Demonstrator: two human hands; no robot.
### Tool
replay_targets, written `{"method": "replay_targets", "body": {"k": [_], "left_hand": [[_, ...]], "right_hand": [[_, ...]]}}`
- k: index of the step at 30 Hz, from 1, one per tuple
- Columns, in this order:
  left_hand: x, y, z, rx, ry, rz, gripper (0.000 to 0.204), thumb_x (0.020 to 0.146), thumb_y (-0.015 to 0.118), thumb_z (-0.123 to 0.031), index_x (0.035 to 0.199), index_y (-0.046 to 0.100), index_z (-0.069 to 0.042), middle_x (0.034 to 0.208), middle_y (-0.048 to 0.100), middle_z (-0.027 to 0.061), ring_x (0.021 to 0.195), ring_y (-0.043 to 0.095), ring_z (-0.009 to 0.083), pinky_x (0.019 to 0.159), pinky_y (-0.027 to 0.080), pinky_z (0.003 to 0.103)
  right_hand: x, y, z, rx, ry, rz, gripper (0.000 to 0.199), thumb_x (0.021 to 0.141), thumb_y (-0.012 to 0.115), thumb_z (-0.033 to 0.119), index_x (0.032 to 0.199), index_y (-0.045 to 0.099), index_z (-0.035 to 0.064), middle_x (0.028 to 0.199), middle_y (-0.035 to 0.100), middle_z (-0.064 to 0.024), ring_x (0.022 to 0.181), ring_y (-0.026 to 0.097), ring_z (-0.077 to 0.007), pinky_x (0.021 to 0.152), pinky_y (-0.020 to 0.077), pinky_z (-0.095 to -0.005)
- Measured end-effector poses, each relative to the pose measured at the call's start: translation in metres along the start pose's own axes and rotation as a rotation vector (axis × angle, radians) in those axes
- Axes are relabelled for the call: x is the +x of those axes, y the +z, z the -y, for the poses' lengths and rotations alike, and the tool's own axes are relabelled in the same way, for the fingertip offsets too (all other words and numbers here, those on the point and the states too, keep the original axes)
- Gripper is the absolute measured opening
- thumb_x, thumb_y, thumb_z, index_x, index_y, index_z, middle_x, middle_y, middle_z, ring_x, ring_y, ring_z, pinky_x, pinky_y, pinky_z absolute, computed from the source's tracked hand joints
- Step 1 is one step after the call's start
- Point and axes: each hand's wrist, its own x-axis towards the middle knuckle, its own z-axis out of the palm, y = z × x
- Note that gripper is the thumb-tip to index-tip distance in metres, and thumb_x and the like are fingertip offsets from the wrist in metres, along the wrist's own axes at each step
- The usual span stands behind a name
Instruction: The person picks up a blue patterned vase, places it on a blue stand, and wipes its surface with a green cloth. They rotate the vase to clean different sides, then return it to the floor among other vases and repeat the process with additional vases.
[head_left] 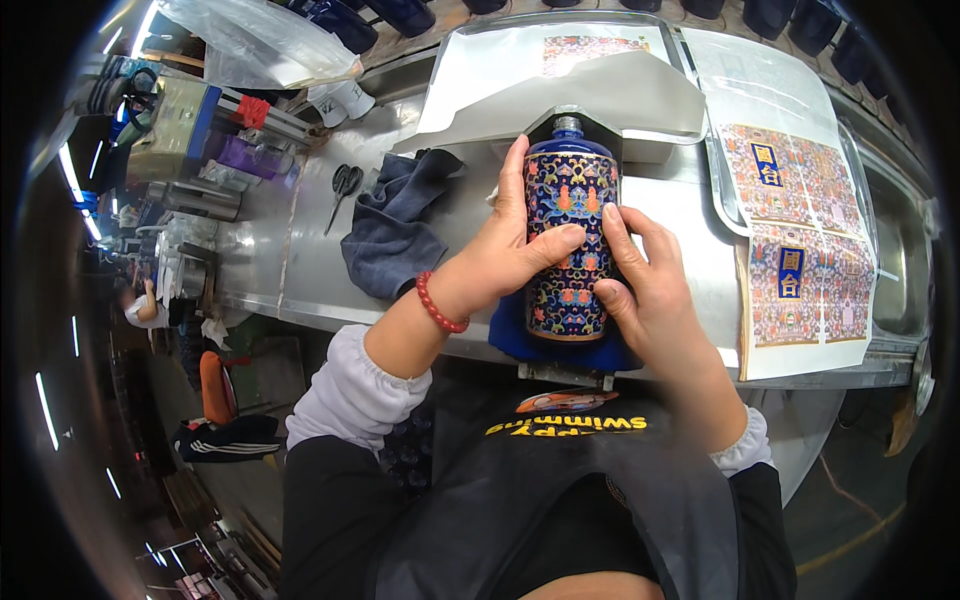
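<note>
A dark blue bottle with a colourful floral pattern lies on its back in front of me, its neck pointing away. My left hand is closed round its left side, the thumb laid across the front. On the right side, my right hand presses its fingertips and thumb against the patterned surface. Under the bottle's lower end shows a blue cloth. A grey metal rest stands behind the neck. The bottle's underside is hidden.
Left of my hands lie a crumpled dark cloth and black scissors. Printed pattern sheets are stacked on the right, beside a metal sink. Behind stands a tray with white paper. Several dark blue bottles line the far edge.
</note>
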Motion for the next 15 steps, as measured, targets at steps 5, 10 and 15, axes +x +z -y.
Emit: {"method": "replay_targets", "body": {"k": [5,10,15], "left_hand": [[-0.004,-0.007,-0.008,-0.303,-0.071,0.058,0.096,0.099,0.063,-0.027,0.158,-0.010,-0.006,0.157,0.023,0.0191,0.143,0.032,0.0258,0.117,0.028,0.040],[0.000,-0.005,-0.013,-0.130,-0.070,0.040,0.101,0.097,0.067,-0.031,0.156,-0.010,-0.002,0.151,0.031,0.0234,0.138,0.038,0.0271,0.114,0.035,0.039],[0.001,0.001,-0.011,-0.067,-0.082,0.017,0.107,0.096,0.069,-0.036,0.153,-0.012,0.004,0.149,0.033,0.0236,0.136,0.040,0.0275,0.113,0.036,0.039]], "right_hand": [[-0.001,0.000,0.000,0.008,0.010,0.000,0.060,0.092,0.068,0.024,0.146,0.049,0.0059,0.135,0.048,-0.0266,0.120,0.049,-0.0430,0.103,0.0422,-0.0474],[0.000,-0.001,0.001,-0.013,-0.008,-0.003,0.059,0.092,0.068,0.023,0.146,0.050,0.0060,0.134,0.048,-0.0275,0.119,0.049,-0.0435,0.103,0.0425,-0.0476],[-0.002,0.002,-0.001,-0.053,-0.011,0.015,0.055,0.097,0.061,0.028,0.144,0.050,-0.0004,0.137,0.050,-0.0246,0.122,0.049,-0.0405,0.106,0.0391,-0.0463]]}}
